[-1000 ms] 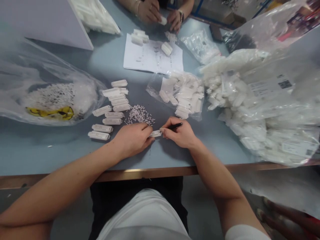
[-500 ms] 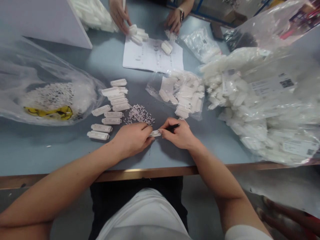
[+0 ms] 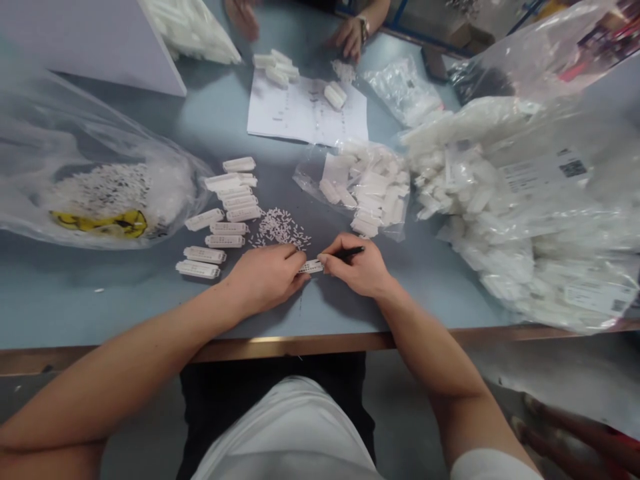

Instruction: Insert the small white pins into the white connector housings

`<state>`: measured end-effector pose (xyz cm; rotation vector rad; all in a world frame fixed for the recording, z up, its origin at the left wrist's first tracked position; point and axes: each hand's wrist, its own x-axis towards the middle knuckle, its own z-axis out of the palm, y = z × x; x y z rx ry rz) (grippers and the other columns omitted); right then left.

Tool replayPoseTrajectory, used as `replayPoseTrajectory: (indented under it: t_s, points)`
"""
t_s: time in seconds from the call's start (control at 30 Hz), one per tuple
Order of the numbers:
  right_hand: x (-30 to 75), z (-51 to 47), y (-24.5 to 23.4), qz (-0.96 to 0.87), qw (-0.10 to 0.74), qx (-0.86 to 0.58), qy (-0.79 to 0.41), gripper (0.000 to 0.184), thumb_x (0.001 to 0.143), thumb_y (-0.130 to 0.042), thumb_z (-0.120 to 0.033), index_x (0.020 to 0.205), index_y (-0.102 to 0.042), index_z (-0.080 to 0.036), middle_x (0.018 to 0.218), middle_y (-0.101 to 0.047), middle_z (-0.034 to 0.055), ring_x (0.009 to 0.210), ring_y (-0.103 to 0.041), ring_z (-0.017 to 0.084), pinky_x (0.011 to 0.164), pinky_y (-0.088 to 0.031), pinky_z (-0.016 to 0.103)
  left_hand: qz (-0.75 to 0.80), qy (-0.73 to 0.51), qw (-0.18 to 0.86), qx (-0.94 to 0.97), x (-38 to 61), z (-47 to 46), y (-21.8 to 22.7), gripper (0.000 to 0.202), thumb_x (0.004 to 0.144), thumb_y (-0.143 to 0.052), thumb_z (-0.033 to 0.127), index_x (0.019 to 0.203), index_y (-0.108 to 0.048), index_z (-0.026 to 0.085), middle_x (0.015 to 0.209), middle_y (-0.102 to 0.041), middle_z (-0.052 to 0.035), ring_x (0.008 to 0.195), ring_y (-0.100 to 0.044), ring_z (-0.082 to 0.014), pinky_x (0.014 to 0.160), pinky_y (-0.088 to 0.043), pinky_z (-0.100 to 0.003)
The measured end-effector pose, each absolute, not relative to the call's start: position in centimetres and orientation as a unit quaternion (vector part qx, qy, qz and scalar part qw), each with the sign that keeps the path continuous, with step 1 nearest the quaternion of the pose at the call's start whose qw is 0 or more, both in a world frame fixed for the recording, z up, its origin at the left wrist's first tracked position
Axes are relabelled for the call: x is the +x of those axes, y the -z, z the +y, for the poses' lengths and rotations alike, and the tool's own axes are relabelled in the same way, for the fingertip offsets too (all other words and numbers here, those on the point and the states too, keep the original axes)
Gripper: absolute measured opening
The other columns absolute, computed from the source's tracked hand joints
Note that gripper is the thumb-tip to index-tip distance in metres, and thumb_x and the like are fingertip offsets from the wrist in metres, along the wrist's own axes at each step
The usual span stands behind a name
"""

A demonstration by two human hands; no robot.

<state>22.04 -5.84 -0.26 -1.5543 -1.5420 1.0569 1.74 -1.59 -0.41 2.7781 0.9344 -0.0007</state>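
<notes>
My left hand (image 3: 273, 275) is closed on one end of a white plastic connector housing (image 3: 312, 267) with a row of dark slots, low over the table. In my right hand (image 3: 356, 265) is a slim black pen-like tool (image 3: 350, 253), its working end hidden by my fingertips, which meet the housing's right end. Just beyond my left hand lies a pile of tiny white pegs (image 3: 283, 228). Left of the pile, several similar white housings (image 3: 227, 228) lie in a loose column, some of them stacked.
A clear bag of small white pieces (image 3: 105, 193) lies at the left. Near the middle is an opened bag of white housings (image 3: 375, 187); large filled bags (image 3: 525, 200) crowd the right. Across the table, a co-worker's hands (image 3: 350, 39) are above a printed sheet (image 3: 280, 120).
The black tool in my right hand has tilted slightly and shifted a little right. Across the table, the co-worker's left-side hand has drawn back from the white housings, leaving them on the sheet.
</notes>
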Motion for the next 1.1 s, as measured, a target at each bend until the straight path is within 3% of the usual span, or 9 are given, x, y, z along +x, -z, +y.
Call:
replayPoseTrajectory:
  t_s: [0.8, 1.1]
  points:
    - [22.00, -5.87, 0.38, -0.602, 0.331, -0.606, -0.400, 0.017, 0.079, -0.067, -0.033, 0.071, -0.066, -0.019, 0.062, -0.064, -0.0012, 0.058, -0.053, 0.011, 0.055, -0.041, 0.023, 0.317, 0.021, 0.118, 0.941, 1.94, -1.54, -0.20, 0.026, 0.093, -0.046, 0.038, 0.094, -0.061, 0.017, 0.087, -0.063, -0.0060, 0.079, -0.064, -0.0216, 0.061, -0.047, -0.030]
    - [21.67, -5.77, 0.34, -0.642, 0.278, -0.630, -0.338, 0.014, 0.080, -0.063, -0.033, 0.073, -0.063, -0.021, 0.064, -0.067, -0.0010, 0.057, -0.057, 0.011, 0.057, -0.041, 0.024, 0.320, 0.009, 0.120, 0.940, 1.91, -1.61, 0.00, 0.028, 0.093, -0.047, 0.040, 0.092, -0.062, 0.017, 0.087, -0.064, -0.0066, 0.078, -0.063, -0.0204, 0.061, -0.046, -0.029]
